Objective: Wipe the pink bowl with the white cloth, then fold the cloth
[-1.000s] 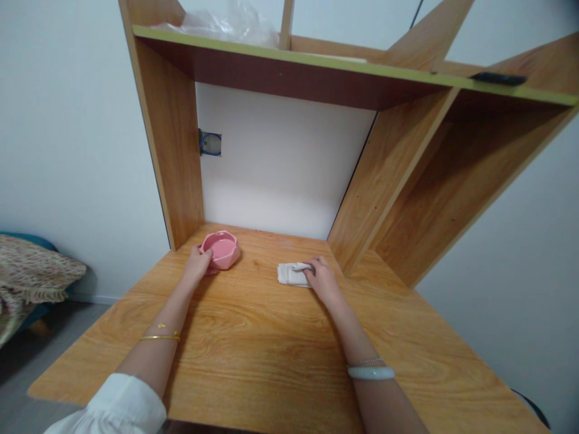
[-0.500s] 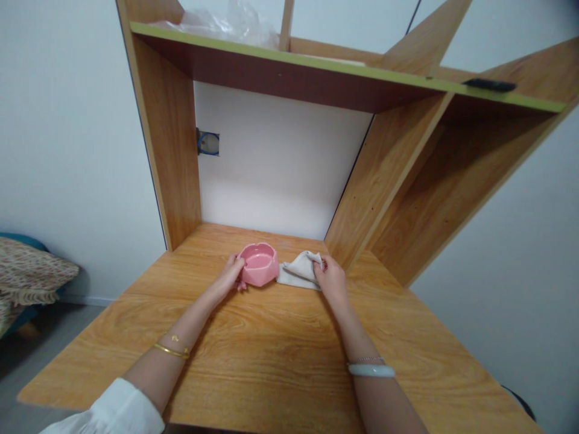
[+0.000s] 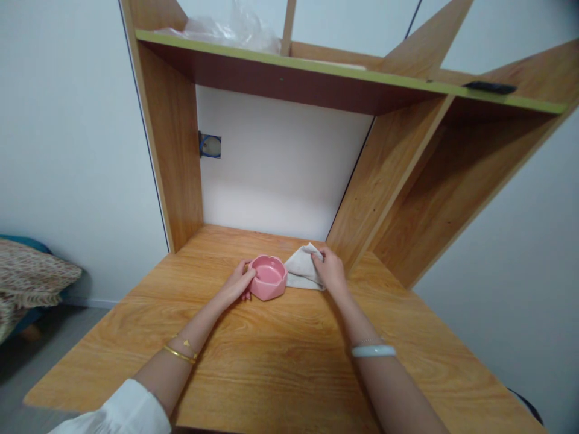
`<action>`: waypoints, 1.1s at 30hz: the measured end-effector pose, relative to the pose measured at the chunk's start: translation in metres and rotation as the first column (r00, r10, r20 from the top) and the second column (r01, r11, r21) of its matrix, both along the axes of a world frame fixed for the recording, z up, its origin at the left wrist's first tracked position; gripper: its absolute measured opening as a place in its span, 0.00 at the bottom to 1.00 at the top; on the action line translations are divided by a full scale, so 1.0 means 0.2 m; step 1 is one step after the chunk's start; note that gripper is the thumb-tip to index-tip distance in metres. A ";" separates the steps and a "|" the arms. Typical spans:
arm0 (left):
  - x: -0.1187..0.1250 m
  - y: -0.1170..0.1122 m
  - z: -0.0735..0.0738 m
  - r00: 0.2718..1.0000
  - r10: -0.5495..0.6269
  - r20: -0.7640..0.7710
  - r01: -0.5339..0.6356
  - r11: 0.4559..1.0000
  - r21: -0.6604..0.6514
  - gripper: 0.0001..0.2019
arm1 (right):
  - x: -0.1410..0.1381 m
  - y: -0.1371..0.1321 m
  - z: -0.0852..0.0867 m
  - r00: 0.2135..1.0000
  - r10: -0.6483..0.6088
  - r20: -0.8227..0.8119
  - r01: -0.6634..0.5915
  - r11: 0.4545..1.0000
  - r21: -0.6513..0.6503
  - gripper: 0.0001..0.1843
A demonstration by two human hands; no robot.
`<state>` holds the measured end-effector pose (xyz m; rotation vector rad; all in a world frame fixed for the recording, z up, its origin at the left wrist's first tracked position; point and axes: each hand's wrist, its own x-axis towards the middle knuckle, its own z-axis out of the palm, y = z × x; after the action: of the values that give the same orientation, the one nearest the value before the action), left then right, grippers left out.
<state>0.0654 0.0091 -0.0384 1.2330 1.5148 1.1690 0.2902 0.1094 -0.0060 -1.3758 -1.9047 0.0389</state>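
A pink faceted bowl (image 3: 268, 278) sits near the middle of the wooden desk (image 3: 280, 355). My left hand (image 3: 239, 282) grips its left rim with curled fingers. Just right of the bowl lies a pale cloth (image 3: 302, 271), one corner lifted off the wood. My right hand (image 3: 332, 269) pinches that raised corner. The cloth's left edge touches or nearly touches the bowl.
A wooden hutch rises behind the desk, with a green-edged shelf (image 3: 344, 66) overhead holding clear plastic (image 3: 235, 27) and a dark flat object (image 3: 491, 87). A slanted wooden side panel (image 3: 384, 175) stands close on the right. A patterned blanket (image 3: 31, 277) lies at far left.
My left hand slid the pink bowl from the back left to the desk's middle, beside the cloth. My right hand lifted one corner of the cloth off the desk.
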 end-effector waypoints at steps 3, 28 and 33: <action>0.00 0.00 0.01 1.000 0.013 -0.019 -0.013 1.000 -0.010 0.20 | 0.00 0.08 0.12 1.000 -0.021 -0.001 0.021 0.999 0.045 0.08; 0.02 0.00 0.01 1.000 0.028 -0.003 -0.028 1.000 0.012 0.19 | -0.29 -0.22 0.08 0.968 0.211 -0.135 -0.224 0.970 -0.090 0.08; 0.03 0.00 -0.01 0.999 0.035 -0.032 -0.033 0.998 0.062 0.20 | -0.32 -0.27 0.02 0.936 0.319 -0.146 -0.336 0.936 -0.110 0.16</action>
<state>0.0706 0.0099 -0.0396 1.2775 1.5403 1.2310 0.2255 0.0549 -0.0028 -1.0952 -2.0335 0.4151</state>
